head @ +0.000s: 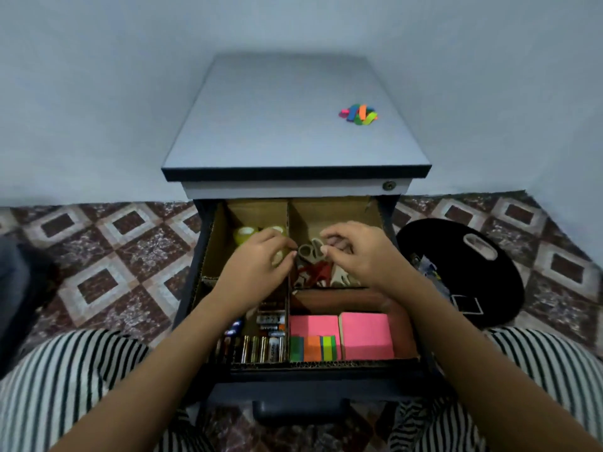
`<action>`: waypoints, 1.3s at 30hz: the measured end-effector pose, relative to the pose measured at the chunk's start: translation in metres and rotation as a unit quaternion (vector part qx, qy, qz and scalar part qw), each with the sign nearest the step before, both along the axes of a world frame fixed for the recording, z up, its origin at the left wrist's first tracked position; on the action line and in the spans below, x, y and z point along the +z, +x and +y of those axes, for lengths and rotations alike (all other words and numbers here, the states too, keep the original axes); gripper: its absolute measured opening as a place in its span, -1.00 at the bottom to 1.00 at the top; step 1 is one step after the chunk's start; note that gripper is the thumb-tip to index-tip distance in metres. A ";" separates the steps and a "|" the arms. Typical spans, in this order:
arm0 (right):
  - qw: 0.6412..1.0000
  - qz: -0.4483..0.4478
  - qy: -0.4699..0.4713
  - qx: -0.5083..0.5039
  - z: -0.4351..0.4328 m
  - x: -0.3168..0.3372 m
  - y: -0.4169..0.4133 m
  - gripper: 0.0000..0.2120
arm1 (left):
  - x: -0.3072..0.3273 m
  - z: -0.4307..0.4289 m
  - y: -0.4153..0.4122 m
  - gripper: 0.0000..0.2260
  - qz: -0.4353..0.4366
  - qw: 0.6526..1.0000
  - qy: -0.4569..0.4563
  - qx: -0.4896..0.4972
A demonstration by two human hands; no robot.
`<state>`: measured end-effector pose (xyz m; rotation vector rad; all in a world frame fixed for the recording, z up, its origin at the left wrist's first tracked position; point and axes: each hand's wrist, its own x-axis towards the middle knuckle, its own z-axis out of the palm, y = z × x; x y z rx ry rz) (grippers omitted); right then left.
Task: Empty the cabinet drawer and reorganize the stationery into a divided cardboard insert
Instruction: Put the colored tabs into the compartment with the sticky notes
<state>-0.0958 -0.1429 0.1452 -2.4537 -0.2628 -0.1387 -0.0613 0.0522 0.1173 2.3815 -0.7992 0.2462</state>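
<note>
- While both hands work in the cardboard insert (pixel 326 364), right hand (pixel 359 256) fingers pinch the handle of the grey scissors (pixel 308 251)
- left hand (pixel 254 265) fingers curled against same handle, grip unclear
- batteries (pixel 261 349): labels unreadable

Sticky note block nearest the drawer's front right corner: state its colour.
The sticky note block is bright pink; head view.

Floor (pixel 130 256) is that maroon-and-white diamond tile, with a plain pale wall (pixel 98 93) behind. A black oval tray thing (pixel 502 282) with a cutout handle lies toward the floor's right edge, with some small clutter on it.
</note>
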 end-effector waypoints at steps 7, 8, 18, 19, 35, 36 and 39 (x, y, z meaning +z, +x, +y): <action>0.989 -0.085 -0.005 -0.123 -0.030 0.048 0.049 -0.70 | 0.054 -0.035 0.043 -0.85 -0.022 1.000 -0.020 0.005; 0.985 -0.104 -0.014 -0.136 -0.036 0.053 0.056 -0.70 | 0.063 -0.042 0.052 -0.84 -0.026 0.999 -0.024 0.007; 0.968 -0.077 -0.162 -0.173 -0.074 0.053 0.124 -0.65 | 0.084 -0.113 0.122 -0.75 -0.040 0.998 0.038 0.013; 0.967 -0.075 -0.165 -0.178 -0.075 0.052 0.129 -0.64 | 0.082 -0.119 0.128 -0.74 -0.036 0.998 0.051 0.015; 0.944 -0.044 -0.261 -0.199 -0.082 0.050 0.168 -0.63 | 0.082 -0.155 0.181 -0.63 -0.040 0.969 0.227 0.084; 0.944 -0.052 -0.256 -0.203 -0.082 0.049 0.168 -0.64 | 0.080 -0.154 0.181 -0.63 -0.050 0.969 0.227 0.084; 0.945 -0.069 -0.239 -0.211 -0.081 0.048 0.165 -0.66 | 0.077 -0.151 0.177 -0.63 -0.071 0.970 0.216 0.083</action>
